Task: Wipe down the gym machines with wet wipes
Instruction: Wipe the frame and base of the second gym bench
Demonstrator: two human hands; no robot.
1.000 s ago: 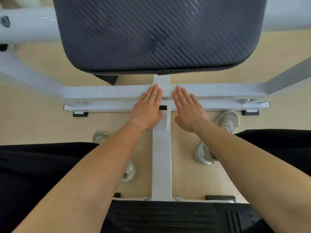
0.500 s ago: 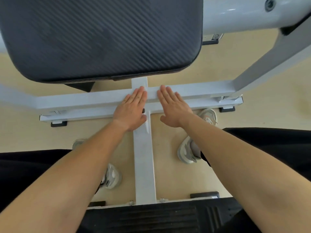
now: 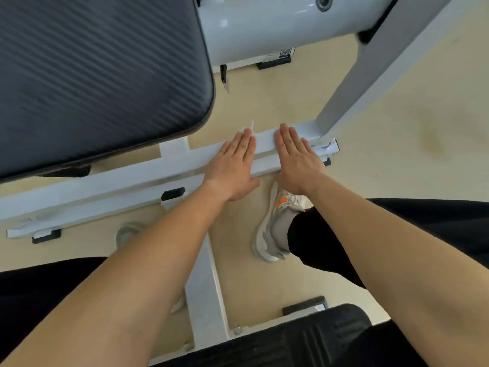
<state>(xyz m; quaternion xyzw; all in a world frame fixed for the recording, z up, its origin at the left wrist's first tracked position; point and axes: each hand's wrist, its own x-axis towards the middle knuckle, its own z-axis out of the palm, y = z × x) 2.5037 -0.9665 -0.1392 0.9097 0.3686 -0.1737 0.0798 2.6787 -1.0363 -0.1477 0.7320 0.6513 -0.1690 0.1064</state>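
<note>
The gym machine's white cross bar [image 3: 111,178] runs low across the frame above the floor. A white wet wipe [image 3: 263,141] lies spread on its right part, between and under both hands, with a corner sticking up past the bar. My left hand [image 3: 232,165] presses flat on the wipe with straight fingers. My right hand [image 3: 296,157] lies flat beside it, near the bar's right end where a slanted white post [image 3: 370,75] joins. A dark textured pad [image 3: 92,75] hangs over the bar at the upper left.
A white centre beam [image 3: 206,292] runs from the cross bar toward me, to a black footplate [image 3: 291,340]. My shoes [image 3: 275,226] stand on the beige floor on either side. A thick white tube [image 3: 277,25] crosses the top right. Black rubber feet sit under the frame.
Both flat hands have slid to the right along the cross bar, from its centre junction to near its right end. The view has turned right with them.
</note>
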